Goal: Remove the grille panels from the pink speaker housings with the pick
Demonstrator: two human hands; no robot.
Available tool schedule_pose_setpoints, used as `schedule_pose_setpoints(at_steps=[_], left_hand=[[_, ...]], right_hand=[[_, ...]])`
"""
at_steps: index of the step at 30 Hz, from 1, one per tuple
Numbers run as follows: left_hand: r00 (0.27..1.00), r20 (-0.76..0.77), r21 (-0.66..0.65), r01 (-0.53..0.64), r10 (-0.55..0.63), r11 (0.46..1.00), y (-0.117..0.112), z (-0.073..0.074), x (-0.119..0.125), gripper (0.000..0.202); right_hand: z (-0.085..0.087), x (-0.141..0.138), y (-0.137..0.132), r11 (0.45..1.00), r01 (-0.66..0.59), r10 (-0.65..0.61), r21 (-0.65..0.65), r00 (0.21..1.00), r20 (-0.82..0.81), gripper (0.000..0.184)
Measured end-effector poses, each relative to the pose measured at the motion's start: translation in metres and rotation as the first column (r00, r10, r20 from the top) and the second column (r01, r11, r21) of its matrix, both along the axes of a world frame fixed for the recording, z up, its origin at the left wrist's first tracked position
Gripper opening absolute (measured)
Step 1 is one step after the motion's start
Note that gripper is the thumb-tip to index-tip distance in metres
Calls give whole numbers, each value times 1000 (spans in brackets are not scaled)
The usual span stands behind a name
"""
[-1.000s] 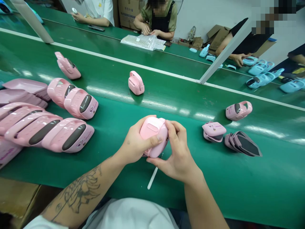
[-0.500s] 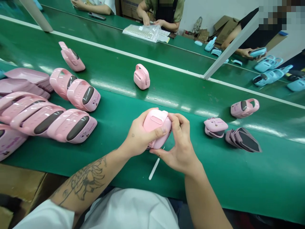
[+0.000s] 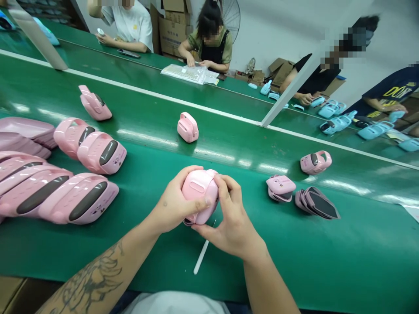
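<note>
Pink plastic casing (image 3: 199, 196) sits clamped between both hands, over the green conveyor belt (image 3: 360, 248) in the lower middle of the frame. The left hand (image 3: 172, 207), on a tattooed forearm (image 3: 91, 283), wraps the casing's left side, with its fingers curled over the top and its thumb pressed across the front. The right hand (image 3: 234, 224) closes on the other side, with its fingers (image 3: 224, 189) hooked over the right edge and its thumb running beneath the lower edge. A thin white stick (image 3: 201, 257) lies on the belt just below the right hand.

Farther up the belt stands a pink handled case (image 3: 187, 127). Rows of larger pink cases (image 3: 98, 153) crowd the left of the frame, and a stack of dark-faced pink shells (image 3: 316, 203) lies to the right. Beyond a white divider (image 3: 288, 91), a co-worker (image 3: 209, 48) handles a clear plastic bag (image 3: 186, 74) at a second belt, with pale blue cases (image 3: 337, 122) at upper right.
</note>
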State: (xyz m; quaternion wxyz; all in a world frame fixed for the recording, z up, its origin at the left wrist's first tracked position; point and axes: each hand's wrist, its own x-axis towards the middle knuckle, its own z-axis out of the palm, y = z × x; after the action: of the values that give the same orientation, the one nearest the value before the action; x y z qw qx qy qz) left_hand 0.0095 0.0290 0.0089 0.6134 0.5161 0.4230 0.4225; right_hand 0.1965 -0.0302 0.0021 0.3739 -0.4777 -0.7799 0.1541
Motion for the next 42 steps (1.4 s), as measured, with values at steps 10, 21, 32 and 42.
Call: schedule_pose_setpoints(at_steps=[10,21,32,42], left_hand=[[1000,8,52,-10,9,999,-8,10,3,85],[999,-20,113,-35,38,993,-8,0,3,81],[996,-76,8,-54,55,998,-4,3,5,93],[997,-65,138,-39,48,990,-9,2,0,78]], right_hand=[[-3,0,0,992,-14,11,128,1000,27,103],[-2,2,-1,986,-38,29,163,998,61,106],[3,1,-3,996,-55,49,77,996,75,101],[3,-2,-6,982,-70,55,172,994,91,106]])
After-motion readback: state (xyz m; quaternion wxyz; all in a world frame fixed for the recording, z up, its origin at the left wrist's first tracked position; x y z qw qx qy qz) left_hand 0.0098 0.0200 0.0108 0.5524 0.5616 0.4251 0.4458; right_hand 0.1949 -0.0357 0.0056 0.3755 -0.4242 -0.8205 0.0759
